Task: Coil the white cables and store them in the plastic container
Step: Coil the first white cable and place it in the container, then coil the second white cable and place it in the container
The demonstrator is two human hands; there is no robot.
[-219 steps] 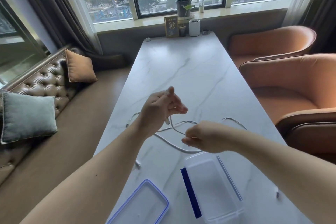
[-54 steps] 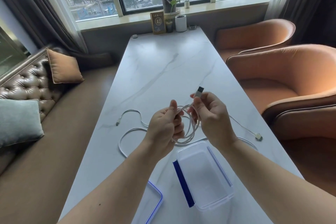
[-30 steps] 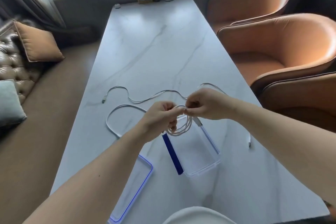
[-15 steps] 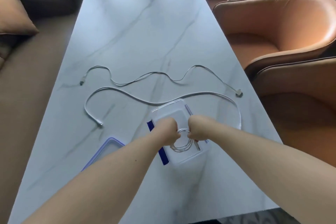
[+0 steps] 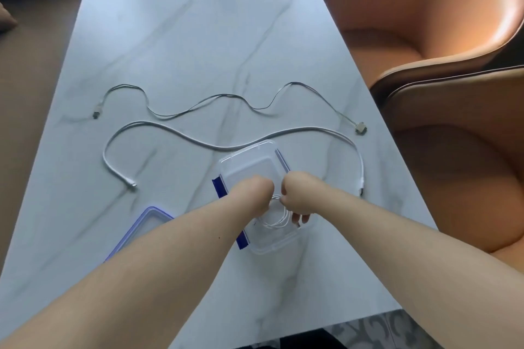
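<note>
Both hands are down in the clear tub (image 5: 249,154) right now, left hand (image 5: 253,193) and right hand (image 5: 295,195) each curled shut and pinching opposite sides of the coil (image 5: 276,219), which is sitting low inside the tub near its close end. Two more cables are lying loose on the table (image 5: 184,37): the thick cable (image 5: 170,136) is looping around the far side of the tub, and the thin cable (image 5: 198,102) is snaking beyond it, apart from everything. The lid (image 5: 147,221) is lying just left of the tub, half hidden under the left forearm. Biggest risk, I'd say, is the coil springing open the second those fingers let go, since nothing's tying it, and a loop popping over the rim. Also the thick cable's right end is hanging out near the table's right edge, so a sloppy tug could drag that plug off. Plenty of open marble toward the far end for coiling the next ones; the near edge and the orange chair (image 5: 439,22) on the right are the tight spots.
</note>
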